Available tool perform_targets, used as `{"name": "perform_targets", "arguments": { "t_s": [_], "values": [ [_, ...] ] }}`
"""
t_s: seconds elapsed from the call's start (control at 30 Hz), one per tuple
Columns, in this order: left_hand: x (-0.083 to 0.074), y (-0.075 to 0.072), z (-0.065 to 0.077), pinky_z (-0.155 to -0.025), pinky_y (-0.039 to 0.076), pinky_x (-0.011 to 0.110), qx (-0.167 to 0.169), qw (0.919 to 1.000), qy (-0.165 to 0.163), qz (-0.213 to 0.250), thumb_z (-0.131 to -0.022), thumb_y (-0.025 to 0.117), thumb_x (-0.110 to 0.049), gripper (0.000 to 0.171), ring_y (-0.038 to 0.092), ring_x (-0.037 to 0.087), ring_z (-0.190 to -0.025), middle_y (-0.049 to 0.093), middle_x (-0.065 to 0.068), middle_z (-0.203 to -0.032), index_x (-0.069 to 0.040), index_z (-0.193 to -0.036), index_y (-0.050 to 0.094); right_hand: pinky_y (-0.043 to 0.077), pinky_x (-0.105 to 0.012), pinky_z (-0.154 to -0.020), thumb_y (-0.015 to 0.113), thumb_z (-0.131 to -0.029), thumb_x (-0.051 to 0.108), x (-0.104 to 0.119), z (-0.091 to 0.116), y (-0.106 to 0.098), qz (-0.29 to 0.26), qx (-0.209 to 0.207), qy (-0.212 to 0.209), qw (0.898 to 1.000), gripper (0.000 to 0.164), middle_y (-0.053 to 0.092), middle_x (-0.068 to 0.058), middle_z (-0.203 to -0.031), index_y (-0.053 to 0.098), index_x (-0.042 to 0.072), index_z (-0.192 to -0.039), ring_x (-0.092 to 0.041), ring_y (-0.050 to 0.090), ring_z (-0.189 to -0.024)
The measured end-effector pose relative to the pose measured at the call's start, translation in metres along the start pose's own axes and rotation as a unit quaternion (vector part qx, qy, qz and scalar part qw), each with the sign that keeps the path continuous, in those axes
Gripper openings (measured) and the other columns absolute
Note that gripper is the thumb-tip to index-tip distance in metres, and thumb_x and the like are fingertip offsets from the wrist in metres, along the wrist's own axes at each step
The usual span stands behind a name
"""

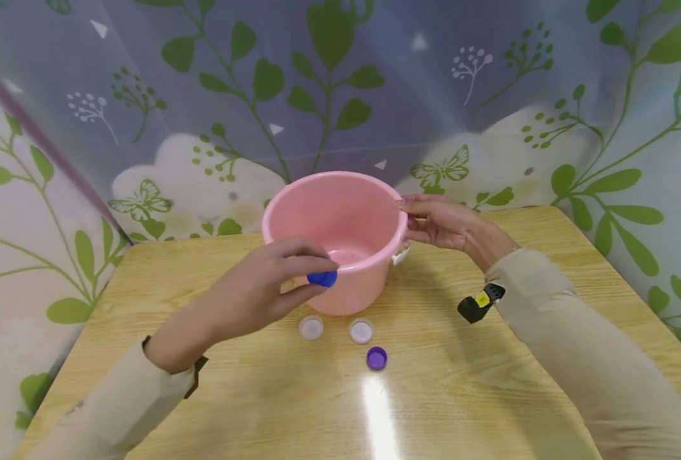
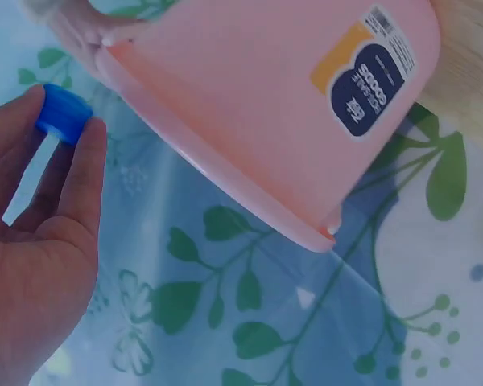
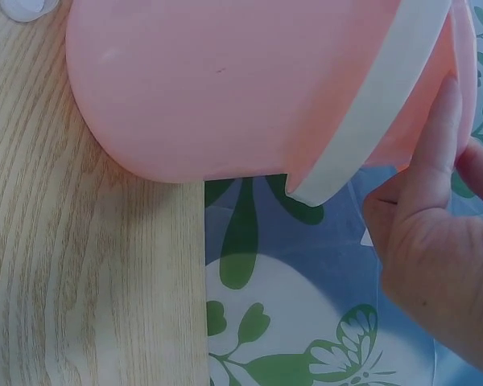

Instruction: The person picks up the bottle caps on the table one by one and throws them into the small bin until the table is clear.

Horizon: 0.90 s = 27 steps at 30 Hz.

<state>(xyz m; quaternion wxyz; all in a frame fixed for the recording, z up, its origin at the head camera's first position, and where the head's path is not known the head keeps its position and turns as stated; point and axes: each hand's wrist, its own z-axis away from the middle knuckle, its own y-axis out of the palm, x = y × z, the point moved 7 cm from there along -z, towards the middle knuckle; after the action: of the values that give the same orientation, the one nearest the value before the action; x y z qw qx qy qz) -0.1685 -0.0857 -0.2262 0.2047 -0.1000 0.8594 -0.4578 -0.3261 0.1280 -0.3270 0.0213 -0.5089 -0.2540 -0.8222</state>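
Between thumb and fingertips, my left hand [image 1: 260, 287] pinches a blue bottle cap [image 1: 322, 278], held up just in front of the near rim of a pink bucket [image 1: 356, 291]. The left wrist view shows the same blue cap [image 2: 63, 112] apart from the bucket wall. My right hand [image 1: 441, 222] grips the bucket's right rim, with fingers on the outside below the lip; in the right wrist view a finger [image 3: 439, 137] lies against the wall beside the white handle [image 3: 366, 104]. On the table before the bucket lie a purple cap [image 1: 377, 358] and two whitish round lids [image 1: 312, 328].
The bucket stands on a wood-grain table [image 1: 248, 396], near its back edge. Behind and at both sides hangs a leaf-patterned curtain [image 1: 202, 115]. A label [image 2: 366, 80] is on the bucket's outer wall. A black device [image 1: 478, 305] is strapped at the right wrist.
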Motion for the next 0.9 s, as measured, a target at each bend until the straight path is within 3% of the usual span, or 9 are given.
{"name": "perform_targets", "arguments": {
  "t_s": [0.17,0.33,0.6,0.9],
  "values": [
    [0.02,-0.002,-0.009,-0.082,0.05,0.026,-0.023,0.9993,-0.029,-0.006,-0.084,0.074,-0.007,0.024,0.059,0.013,-0.097,0.062,0.002,-0.106,-0.006,-0.107,0.07,0.058,-0.029,-0.069,0.06,-0.095,0.013,0.0,0.0,0.0,0.0,0.003,-0.001,1.0,0.028,0.057,-0.011,-0.087,0.053,0.003,-0.12,-0.017,0.061,-0.071],
    [0.032,0.007,-0.016,-0.087,0.048,0.028,-0.031,0.9988,-0.033,-0.021,-0.086,0.072,-0.008,0.021,0.057,0.015,-0.099,0.062,0.004,-0.106,-0.005,-0.107,0.07,0.058,-0.029,-0.07,0.06,-0.096,0.012,-0.002,0.0,0.001,-0.007,0.008,0.002,1.0,0.028,0.057,-0.011,-0.09,0.052,0.002,-0.121,-0.018,0.062,-0.073],
    [0.045,0.025,-0.028,-0.086,0.046,0.025,-0.01,0.9988,-0.044,-0.016,-0.089,0.068,-0.009,0.019,0.055,0.014,-0.096,0.062,0.003,-0.104,-0.006,-0.108,0.07,0.058,-0.029,-0.069,0.06,-0.095,0.013,-0.003,0.0,0.001,-0.006,0.008,0.0,1.0,0.027,0.057,-0.012,-0.089,0.053,0.002,-0.119,-0.017,0.061,-0.072],
    [0.051,0.035,-0.036,-0.086,0.047,0.025,0.007,0.9978,-0.064,-0.017,-0.092,0.066,-0.014,0.018,0.057,0.013,-0.097,0.063,0.002,-0.104,-0.007,-0.107,0.071,0.058,-0.028,-0.067,0.06,-0.095,0.013,-0.002,-0.001,0.001,-0.004,0.006,-0.002,1.0,0.035,0.057,-0.011,-0.087,0.049,0.001,-0.126,-0.016,0.061,-0.07]
  ]
}}
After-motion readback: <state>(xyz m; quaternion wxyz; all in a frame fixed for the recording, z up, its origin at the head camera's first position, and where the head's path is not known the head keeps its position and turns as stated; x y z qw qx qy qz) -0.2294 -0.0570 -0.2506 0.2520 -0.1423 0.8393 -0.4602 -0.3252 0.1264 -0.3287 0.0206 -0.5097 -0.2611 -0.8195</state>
